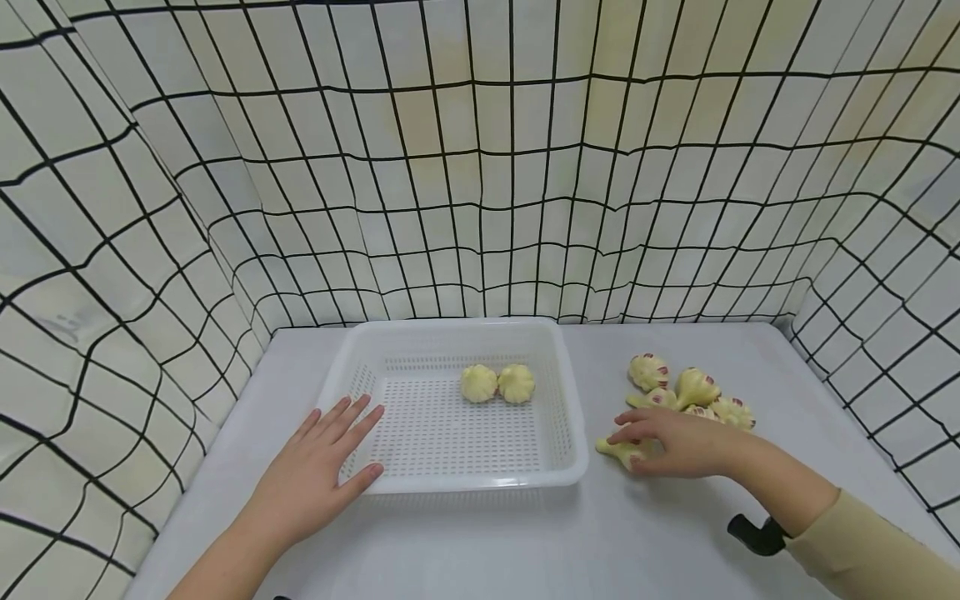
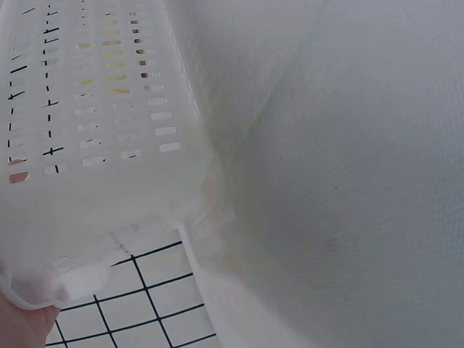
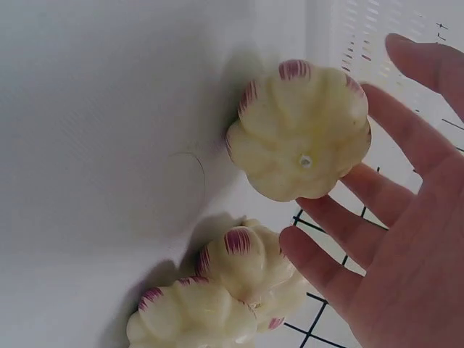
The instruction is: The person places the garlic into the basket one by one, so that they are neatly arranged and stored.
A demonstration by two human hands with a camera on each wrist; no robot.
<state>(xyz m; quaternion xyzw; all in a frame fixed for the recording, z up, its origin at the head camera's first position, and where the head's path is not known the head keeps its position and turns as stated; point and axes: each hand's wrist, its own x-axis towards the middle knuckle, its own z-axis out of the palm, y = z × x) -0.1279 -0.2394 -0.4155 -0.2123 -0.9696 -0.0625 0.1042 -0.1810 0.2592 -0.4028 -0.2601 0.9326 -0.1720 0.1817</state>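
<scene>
My left hand, fingers spread and fairly straight, lies at the left rim of a white perforated plastic basket. In the left wrist view, part of that hand shows against the basket's edge. Two pale garlic bulbs sit side by side in the basket. To the right of it, my right hand is over a single garlic bulb on the table. The right wrist view shows loosely extended fingers beside this purple-streaked bulb, the thumb standing away from it.
Several more garlic bulbs lie clustered on the white table, just beyond the right hand. A black wire grid encloses the back and both sides. Near the right wrist is a black curved piece.
</scene>
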